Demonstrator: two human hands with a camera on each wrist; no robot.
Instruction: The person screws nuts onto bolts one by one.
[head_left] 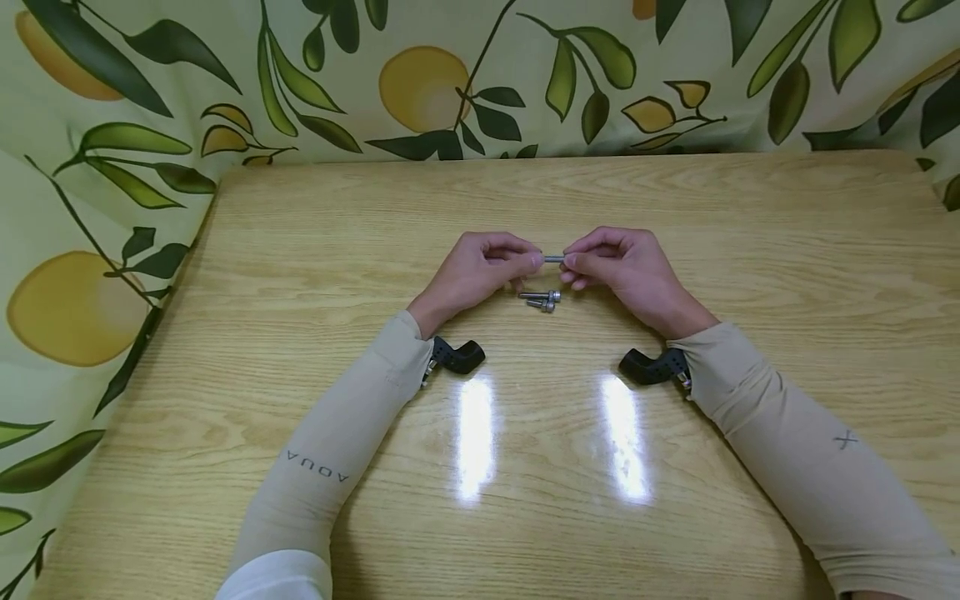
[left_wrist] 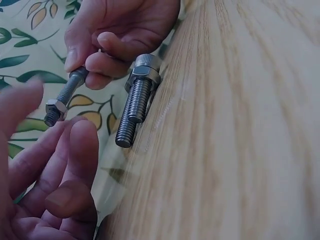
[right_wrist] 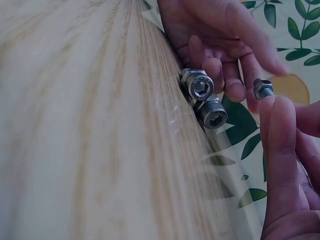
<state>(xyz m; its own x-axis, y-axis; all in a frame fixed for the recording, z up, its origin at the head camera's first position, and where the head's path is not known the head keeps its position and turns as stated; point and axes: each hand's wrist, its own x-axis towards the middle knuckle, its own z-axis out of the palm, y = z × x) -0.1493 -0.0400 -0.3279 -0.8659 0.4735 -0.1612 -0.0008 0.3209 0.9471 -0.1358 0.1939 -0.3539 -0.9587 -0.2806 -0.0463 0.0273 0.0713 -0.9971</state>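
Observation:
My right hand (head_left: 637,271) pinches the head end of a metal bolt (left_wrist: 70,92) between thumb and fingers. A hex nut (left_wrist: 56,110) sits on the bolt's threads close to its free tip. My left hand (head_left: 480,271) is at that tip, its thumb and fingers on either side of the nut; in both wrist views they stand apart, with a gap around it. Below the hands, two socket-head bolts (head_left: 542,300) lie side by side on the table, their hex-recessed heads (right_wrist: 201,87) facing right. A nut (left_wrist: 144,74) shows near the head of one of them.
The wood-grain table (head_left: 337,233) carries the loose bolts, with two bright light reflections nearer me. Behind it and at its left hangs a leaf-and-fruit patterned cloth (head_left: 315,50). Black camera mounts (head_left: 461,357) stick out inward from both sleeved wrists.

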